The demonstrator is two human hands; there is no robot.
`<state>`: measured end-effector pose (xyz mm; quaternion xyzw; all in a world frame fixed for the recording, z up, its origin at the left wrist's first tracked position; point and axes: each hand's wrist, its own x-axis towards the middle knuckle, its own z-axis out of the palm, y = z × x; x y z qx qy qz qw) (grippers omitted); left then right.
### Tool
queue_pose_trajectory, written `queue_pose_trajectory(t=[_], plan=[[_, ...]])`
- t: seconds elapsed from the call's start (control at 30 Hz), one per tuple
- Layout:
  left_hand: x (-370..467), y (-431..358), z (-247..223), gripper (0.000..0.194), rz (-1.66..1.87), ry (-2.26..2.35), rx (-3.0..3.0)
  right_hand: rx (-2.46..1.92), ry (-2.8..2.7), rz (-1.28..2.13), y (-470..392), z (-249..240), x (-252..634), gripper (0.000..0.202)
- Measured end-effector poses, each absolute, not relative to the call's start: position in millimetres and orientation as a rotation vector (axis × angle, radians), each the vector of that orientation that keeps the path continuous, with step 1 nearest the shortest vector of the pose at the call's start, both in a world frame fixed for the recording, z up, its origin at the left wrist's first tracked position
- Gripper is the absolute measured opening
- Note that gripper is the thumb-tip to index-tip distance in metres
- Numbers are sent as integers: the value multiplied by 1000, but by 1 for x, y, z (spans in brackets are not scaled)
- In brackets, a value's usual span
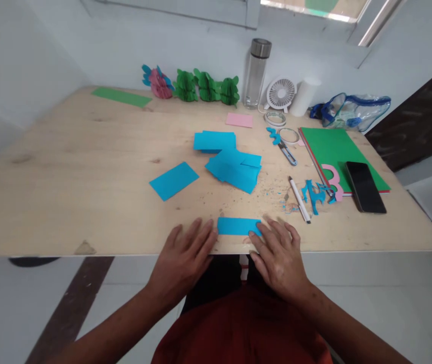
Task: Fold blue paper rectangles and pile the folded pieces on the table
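A narrow blue paper strip (236,226) lies flat near the table's front edge, between my two hands. My left hand (185,255) rests on the table with its fingers spread, the fingertips beside the strip's left end. On the other side my right hand (279,253) lies with its fingers apart, its index and middle fingertips on the strip's right end. Behind the strip are a loose pile of blue papers (233,167) and a single blue rectangle (174,181). A white pen (299,199) lies to the right, beside blue paper scraps (316,194).
A phone (366,187) lies partly on green sheets (337,151) at the right. Behind are a cutter (287,152), tape rolls (288,135), a bottle (257,73), a small fan (281,93), a clear pouch (355,112) and green paper figures (207,86).
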<state>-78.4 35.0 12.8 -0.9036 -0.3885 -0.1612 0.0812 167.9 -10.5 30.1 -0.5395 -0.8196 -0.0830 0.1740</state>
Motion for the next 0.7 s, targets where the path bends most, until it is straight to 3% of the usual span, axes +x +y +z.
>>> queue_pose_trajectory(t=[0.33,0.53,0.7], plan=[[-57,28,17,60,-564,-1090,-2804,-1541,-2259,-188,-11,32,162,30],[-45,28,4,56,-541,-1066,-2814,-1524,-2324,-159,-6,27,145,42],[-58,32,3,47,-551,-1035,-2806,-1498,-2340,-241,-11,26,163,37]])
